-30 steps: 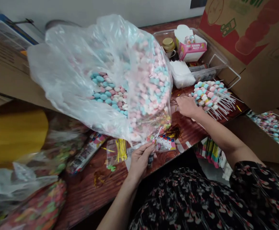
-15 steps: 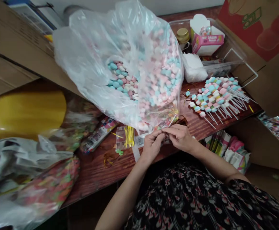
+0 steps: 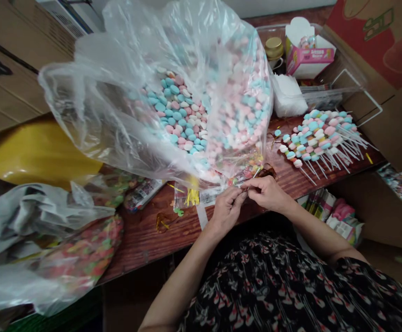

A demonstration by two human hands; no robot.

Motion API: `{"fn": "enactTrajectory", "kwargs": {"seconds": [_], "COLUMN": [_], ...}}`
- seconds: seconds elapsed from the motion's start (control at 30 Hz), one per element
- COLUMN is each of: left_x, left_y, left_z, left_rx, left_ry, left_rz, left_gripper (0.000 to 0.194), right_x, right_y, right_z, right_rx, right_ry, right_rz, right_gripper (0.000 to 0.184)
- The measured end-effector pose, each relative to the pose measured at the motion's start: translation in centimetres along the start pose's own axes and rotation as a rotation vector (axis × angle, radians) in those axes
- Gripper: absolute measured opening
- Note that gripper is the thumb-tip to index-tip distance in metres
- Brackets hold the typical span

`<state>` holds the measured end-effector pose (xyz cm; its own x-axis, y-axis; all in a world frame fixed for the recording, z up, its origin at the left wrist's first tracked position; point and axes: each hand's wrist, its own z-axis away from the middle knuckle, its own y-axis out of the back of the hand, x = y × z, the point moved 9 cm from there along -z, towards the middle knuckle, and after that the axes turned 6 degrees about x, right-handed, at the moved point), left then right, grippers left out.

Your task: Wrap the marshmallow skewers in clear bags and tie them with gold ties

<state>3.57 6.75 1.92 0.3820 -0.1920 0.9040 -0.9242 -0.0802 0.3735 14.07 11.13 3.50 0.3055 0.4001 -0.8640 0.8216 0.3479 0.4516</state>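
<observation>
My left hand (image 3: 229,204) and my right hand (image 3: 266,191) meet over the front edge of the wooden table (image 3: 183,237). Both have their fingers pinched together, and what sits between them is too small and hidden to make out. Just beyond the fingertips a thin white stick (image 3: 257,172) shows, beside brown-gold ties (image 3: 267,172); whether a hand touches the stick I cannot tell. Behind the hands stands a large clear plastic bag (image 3: 83,99), its mouth gaping, full of pink, blue and white candies (image 3: 182,113). Colourful gummies in clear wrap (image 3: 244,170) lie at its foot.
Candy skewers (image 3: 320,138) are heaped on the right, by a clear plastic bin (image 3: 351,76). Yellow twist ties (image 3: 192,197) lie left of my hands. Further left are a bag of gummies (image 3: 83,251) and a yellow rounded object (image 3: 38,154). Cardboard boxes (image 3: 370,203) flank the table.
The large bag's left side has sagged outward to the left, showing more candies in its opening. The whole view has shifted slightly. My hands stay together, fingers still pinched.
</observation>
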Motion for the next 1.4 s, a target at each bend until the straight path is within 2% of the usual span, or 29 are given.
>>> {"fn": "enactTrajectory", "kwargs": {"seconds": [0.2,0.4,0.5,0.6,0.7,0.77,0.83,0.97,1.03,1.1,1.17,1.23,1.3,1.4], "left_x": [-0.3,-1.0,-1.6,-2.7,-3.6,-3.8,-3.8,-3.1,-2.2,-1.2,-0.4,-0.5,-1.5,-2.4], "left_y": [-0.3,-0.6,-0.9,-1.6,-2.3,-2.5,-2.5,-1.8,-1.4,-1.0,-0.8,-1.2,-2.1,-3.5], "left_z": [0.0,0.0,0.3,0.9,1.6,1.8,1.9,1.4,0.9,0.4,0.0,0.1,0.9,2.6], "left_rx": [-0.057,-0.038,-0.011,0.006,0.013,0.019,0.031,0.048,0.032,0.004,-0.052,-0.142,-0.254,-0.399], "left_ry": [0.006,0.145,0.257,0.453,0.600,0.635,0.636,0.526,0.431,0.329,0.255,0.295,0.476,0.762], "left_rz": [0.070,0.173,0.285,0.487,0.632,0.661,0.653,0.526,0.437,0.346,0.270,0.272,0.393,0.618], "left_gripper": [0.023,0.032,0.036,0.034,0.032,0.032,0.032,0.031,0.031,0.030,0.031,0.034,0.033,0.031], "right_x": [0.5,-0.2,-1.1,-1.7,-1.4,-0.6,0.9,3.7,4.3,4.4,4.0,2.9,1.0,-2.9], "right_y": [0.1,0.5,0.9,1.2,1.5,1.4,0.9,-0.5,-0.6,-0.6,-0.6,-0.7,-0.3,0.7], "right_z": [0.4,0.9,1.5,2.3,3.2,3.4,3.5,3.8,3.6,3.1,2.6,2.1,2.0,2.9], "right_rx": [-0.004,0.072,0.162,0.264,0.326,0.302,0.222,0.099,0.100,0.077,-0.010,-0.142,-0.228,-0.202], "right_ry": [-0.050,-0.005,0.107,0.220,0.236,0.161,0.011,-0.333,-0.398,-0.399,-0.353,-0.229,-0.008,0.444], "right_rz": [-0.057,-0.017,0.056,0.120,0.092,0.024,-0.093,-0.411,-0.524,-0.580,-0.567,-0.469,-0.304,-0.038], "right_gripper": [0.030,0.028,0.026,0.018,0.008,0.004,0.007,0.019,0.022,0.024,0.023,0.019,0.017,0.018]}}
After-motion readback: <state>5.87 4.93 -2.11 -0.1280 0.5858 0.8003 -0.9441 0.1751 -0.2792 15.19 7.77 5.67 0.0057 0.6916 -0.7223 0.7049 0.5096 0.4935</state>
